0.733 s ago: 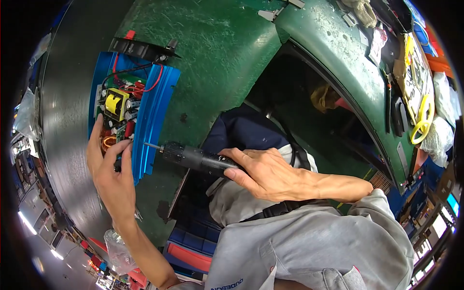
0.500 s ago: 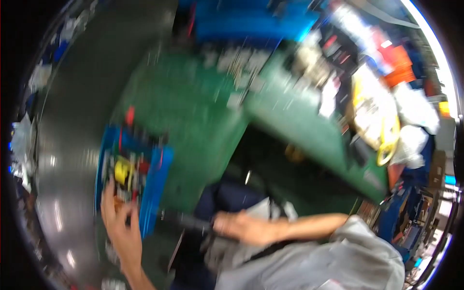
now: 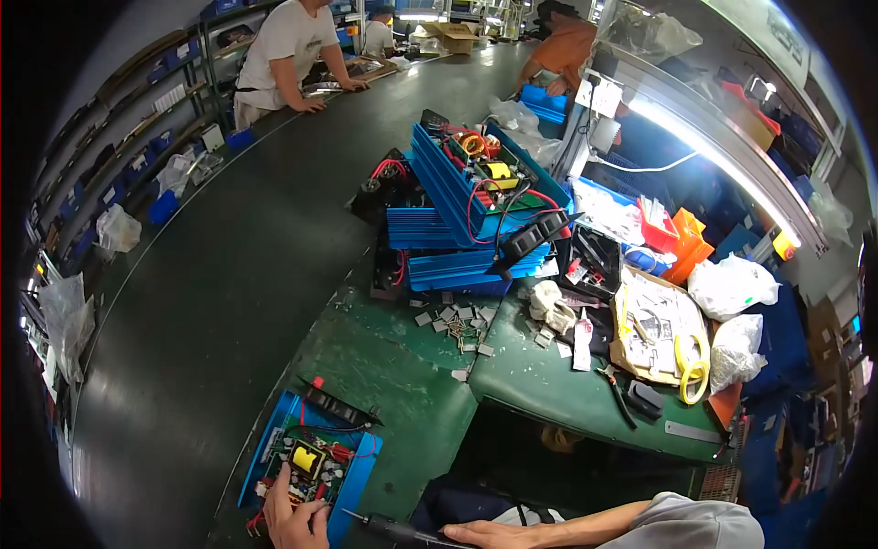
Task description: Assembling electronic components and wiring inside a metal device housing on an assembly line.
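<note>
My left hand (image 3: 291, 520) rests on a circuit board with a yellow-wrapped transformer (image 3: 306, 458), its fingers apart. The board sits in an open blue metal housing (image 3: 359, 485) at the lower left, with red and black wires. A black end panel (image 3: 337, 403) lies at the housing's far end. My right hand (image 3: 498, 533), at the lower edge, is closed around a black electric screwdriver (image 3: 402, 529). The screwdriver's thin shaft points left, toward the housing's right wall; I cannot tell whether its tip touches.
Several blue housings (image 3: 437, 229) are stacked beyond the green bench (image 3: 402, 366). Small grey pads (image 3: 446, 314) and screws lie before them. Pliers (image 3: 618, 397), a yellow tape roll (image 3: 692, 368) and a steel ruler (image 3: 692, 431) lie right. Other people (image 3: 291, 55) stand at the far end.
My view has tilted up and sharpened, so the housing and both hands appear lower in the picture. The left hand stays on the board and the right hand still holds the screwdriver.
</note>
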Available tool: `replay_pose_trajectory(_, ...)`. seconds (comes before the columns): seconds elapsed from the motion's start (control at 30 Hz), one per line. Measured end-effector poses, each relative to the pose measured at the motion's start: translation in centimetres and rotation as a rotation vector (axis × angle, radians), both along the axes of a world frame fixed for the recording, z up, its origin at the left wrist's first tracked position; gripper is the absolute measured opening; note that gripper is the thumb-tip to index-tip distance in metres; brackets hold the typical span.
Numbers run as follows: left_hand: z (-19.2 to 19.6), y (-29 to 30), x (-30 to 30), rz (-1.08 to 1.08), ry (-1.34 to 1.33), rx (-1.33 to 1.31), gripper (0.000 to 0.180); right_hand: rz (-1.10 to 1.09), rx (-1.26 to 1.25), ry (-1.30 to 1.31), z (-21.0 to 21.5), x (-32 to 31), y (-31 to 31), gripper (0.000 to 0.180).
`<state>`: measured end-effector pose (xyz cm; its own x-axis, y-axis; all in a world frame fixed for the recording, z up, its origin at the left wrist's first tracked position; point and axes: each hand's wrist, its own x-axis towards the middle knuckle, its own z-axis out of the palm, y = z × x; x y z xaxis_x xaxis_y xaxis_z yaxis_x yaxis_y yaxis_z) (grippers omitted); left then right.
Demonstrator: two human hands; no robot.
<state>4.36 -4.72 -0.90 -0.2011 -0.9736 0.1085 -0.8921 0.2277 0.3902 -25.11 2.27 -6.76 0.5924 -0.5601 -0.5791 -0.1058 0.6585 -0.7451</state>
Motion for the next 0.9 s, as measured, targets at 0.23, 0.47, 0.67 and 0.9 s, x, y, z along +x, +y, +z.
replay_pose_trajectory(0.23,0.5,-0.4,0.1,-0.026,0.038,-0.029,0.012,0.002,-0.042,0.021,-0.2,0.3,0.0,0.057)
replay_pose_trajectory(0.47,0.4,0.2,-1.1,0.090,0.081,0.069,0.006,0.160,-0.184,0.073,-2.8,-0.3,0.2,0.057)
replay_pose_trajectory(0.67,0.0,-0.1,-0.5,0.080,-0.016,0.032,0.004,0.273,-0.150,0.138,-1.5,-0.5,-1.3,0.064)
replay_pose_trajectory(0.9,-0.6,-1.4,-0.9,0.055,0.073,0.037,0.004,0.131,-0.242,0.116,-1.8,-0.9,-1.3,0.062)
